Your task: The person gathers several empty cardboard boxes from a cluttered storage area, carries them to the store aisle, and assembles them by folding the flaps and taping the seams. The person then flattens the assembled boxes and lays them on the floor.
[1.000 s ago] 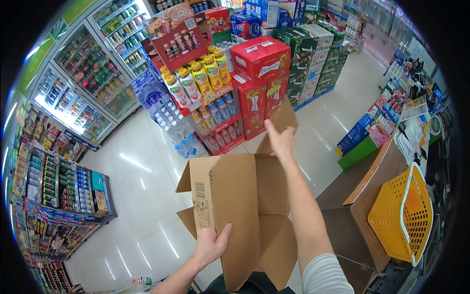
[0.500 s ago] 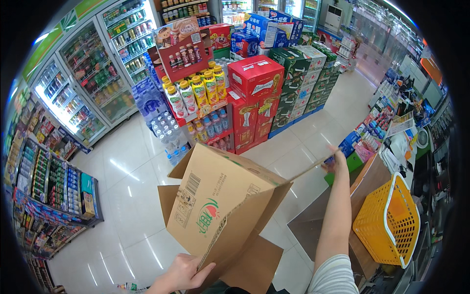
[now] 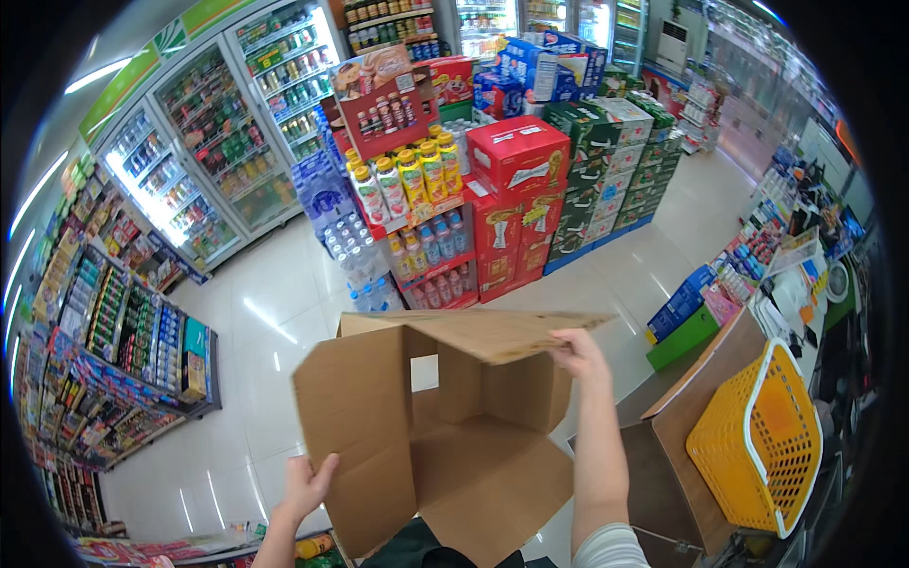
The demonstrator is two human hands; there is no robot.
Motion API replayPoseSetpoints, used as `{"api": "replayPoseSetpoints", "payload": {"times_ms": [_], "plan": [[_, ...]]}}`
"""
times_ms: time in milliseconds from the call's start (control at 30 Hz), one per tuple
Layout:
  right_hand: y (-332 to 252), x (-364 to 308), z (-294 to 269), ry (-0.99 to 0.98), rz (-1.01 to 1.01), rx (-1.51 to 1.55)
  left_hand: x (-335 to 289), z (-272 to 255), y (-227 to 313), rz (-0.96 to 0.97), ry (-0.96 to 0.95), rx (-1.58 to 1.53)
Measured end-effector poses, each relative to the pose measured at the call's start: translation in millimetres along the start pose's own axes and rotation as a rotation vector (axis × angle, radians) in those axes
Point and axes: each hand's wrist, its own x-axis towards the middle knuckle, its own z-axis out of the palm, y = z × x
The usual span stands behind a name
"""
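Observation:
I hold a large brown cardboard box (image 3: 473, 445) in the air in front of me, its open inside facing me. My left hand (image 3: 308, 488) grips the lower edge of its wide left flap. My right hand (image 3: 576, 352) pinches the far right end of the top flap, which lies nearly flat over the opening. Through a rectangular hole in the back wall I see the white floor.
A yellow plastic basket (image 3: 757, 445) rests on a brown counter (image 3: 663, 473) at my right. Ahead stand stacked red cartons (image 3: 516, 189), green cartons (image 3: 615, 161) and a bottle display (image 3: 407, 208). Glass-door fridges (image 3: 218, 133) line the back left; shelves (image 3: 114, 341) run along the left.
The box has turned from showing its outer side to showing its open inside. My right hand came in from the right and took the top flap. My left hand moved to the left flap.

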Motion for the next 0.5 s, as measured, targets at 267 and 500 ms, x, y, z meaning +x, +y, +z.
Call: {"api": "replayPoseSetpoints", "payload": {"times_ms": [267,500], "plan": [[134,-88,174,-0.077,-0.417,-0.284,15,-32,-81,-0.315,0.353,-0.1],[391,-126,192,-0.06,-0.853,-0.434,49,20,56,0.508,-0.066,0.025]]}}
